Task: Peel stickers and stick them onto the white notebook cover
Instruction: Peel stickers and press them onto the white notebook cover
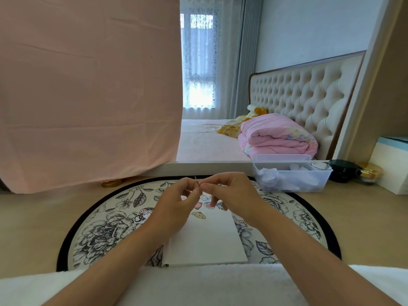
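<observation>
Above far edge of white notebook [205,239], left hand [176,205] and right hand [234,195] together, fingers [192,188] pinching small sticker [197,182]

Your bare forearms reach in from the near edge and converge. Your left hand [176,204] and right hand [234,193] meet fingertip to fingertip, fingers curled, both pinching one small thin piece [197,181] between them.

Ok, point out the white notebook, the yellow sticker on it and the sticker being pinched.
white notebook [205,239]: head view, bare middle of the cover.
yellow sticker [198,215]: head view, its middle.
pinched sticker [197,181]: head view, its visible upper edge.
</observation>
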Available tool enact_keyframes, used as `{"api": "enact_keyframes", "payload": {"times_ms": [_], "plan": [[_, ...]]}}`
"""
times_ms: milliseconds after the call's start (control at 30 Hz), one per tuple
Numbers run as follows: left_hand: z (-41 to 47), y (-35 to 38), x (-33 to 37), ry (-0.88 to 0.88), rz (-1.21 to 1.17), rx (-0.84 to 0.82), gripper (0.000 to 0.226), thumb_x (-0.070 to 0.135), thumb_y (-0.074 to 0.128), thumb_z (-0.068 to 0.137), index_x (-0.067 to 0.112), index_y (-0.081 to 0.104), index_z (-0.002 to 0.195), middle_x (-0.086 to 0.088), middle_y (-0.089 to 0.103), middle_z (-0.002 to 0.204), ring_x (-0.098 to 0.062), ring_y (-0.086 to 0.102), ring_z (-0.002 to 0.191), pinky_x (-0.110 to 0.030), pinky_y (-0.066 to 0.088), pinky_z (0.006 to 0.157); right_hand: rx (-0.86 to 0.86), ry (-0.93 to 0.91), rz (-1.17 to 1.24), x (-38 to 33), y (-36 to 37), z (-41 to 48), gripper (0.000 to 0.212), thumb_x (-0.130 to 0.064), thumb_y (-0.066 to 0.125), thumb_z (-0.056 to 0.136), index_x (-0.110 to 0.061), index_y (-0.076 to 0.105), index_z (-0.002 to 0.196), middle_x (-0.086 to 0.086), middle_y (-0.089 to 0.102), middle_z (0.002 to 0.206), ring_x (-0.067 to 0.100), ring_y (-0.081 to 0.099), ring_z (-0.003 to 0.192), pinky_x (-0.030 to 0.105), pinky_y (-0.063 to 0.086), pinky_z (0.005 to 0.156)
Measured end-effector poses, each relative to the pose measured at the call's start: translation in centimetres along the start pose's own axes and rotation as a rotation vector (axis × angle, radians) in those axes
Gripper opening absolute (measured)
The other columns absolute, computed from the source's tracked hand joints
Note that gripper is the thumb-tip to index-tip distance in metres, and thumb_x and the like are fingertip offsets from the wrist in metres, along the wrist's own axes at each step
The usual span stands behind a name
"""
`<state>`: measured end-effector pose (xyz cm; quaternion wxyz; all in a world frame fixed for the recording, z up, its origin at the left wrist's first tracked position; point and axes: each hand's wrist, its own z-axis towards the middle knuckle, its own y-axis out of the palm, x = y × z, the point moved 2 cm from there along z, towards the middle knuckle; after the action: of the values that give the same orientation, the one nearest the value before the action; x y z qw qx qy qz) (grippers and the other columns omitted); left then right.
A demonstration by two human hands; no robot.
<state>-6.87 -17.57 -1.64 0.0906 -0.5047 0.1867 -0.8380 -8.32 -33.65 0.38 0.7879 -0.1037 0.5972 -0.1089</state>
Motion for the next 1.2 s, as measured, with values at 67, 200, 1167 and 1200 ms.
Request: {"api": "enact_keyframes", "payload": {"times_ms": [67, 200, 1167, 1200], "plan": [[0.2, 0.3, 0.3, -0.011, -0.020, 0.002, 0.019, 0.017, 0.057, 0.098, 0.014, 0.063, 0.080, 0.020, 0.059, 0.066, 0.005, 0.053, 0.064, -0.010, 0.042, 0.057, -0.005, 0.005, 0.006, 0.1, -0.4, 0.2, 0.006, -0.021, 0.077, 0.088, -0.017, 0.080, 0.090, 0.000, 0.076, 0.080, 0.016, 0.065, 0.061, 0.025, 0.046, 0.050], [1.0, 0.9, 0.7, -0.031, -0.050, 0.006, 0.017, 0.021, 0.058, 0.097, 0.019, 0.066, 0.082, 0.011, 0.063, 0.076, -0.004, 0.057, 0.073, -0.018, 0.052, 0.060, -0.006, 0.024, 0.008, 0.3, -1.5, 0.6, 0.007, -0.022, 0.073, 0.091, -0.017, 0.079, 0.088, 0.000, 0.077, 0.086, 0.015, 0.066, 0.061, 0.024, 0.047, 0.048], [9.1, 10.1, 2.4, -0.083, 0.124, -0.029, 0.011, 0.026, 0.061, 0.090, 0.022, 0.066, 0.080, -0.007, 0.066, 0.077, -0.013, 0.052, 0.061, -0.029, 0.043, 0.061, 0.708, 0.086, -0.549, 5.7, -16.2, 3.1, 0.010, -0.028, 0.069, 0.091, -0.024, 0.078, 0.094, -0.006, 0.076, 0.088, 0.018, 0.068, 0.083, 0.029, 0.051, 0.067], [9.1, 10.2, 2.2, -0.085, 0.128, -0.032, 0.011, 0.025, 0.061, 0.090, 0.021, 0.066, 0.080, -0.009, 0.066, 0.077, -0.014, 0.053, 0.062, -0.030, 0.044, 0.062, 0.701, 0.101, -0.550, 6.0, -16.4, 3.0, 0.011, -0.027, 0.070, 0.091, -0.024, 0.078, 0.097, -0.006, 0.077, 0.091, 0.018, 0.068, 0.086, 0.029, 0.051, 0.069]]}}
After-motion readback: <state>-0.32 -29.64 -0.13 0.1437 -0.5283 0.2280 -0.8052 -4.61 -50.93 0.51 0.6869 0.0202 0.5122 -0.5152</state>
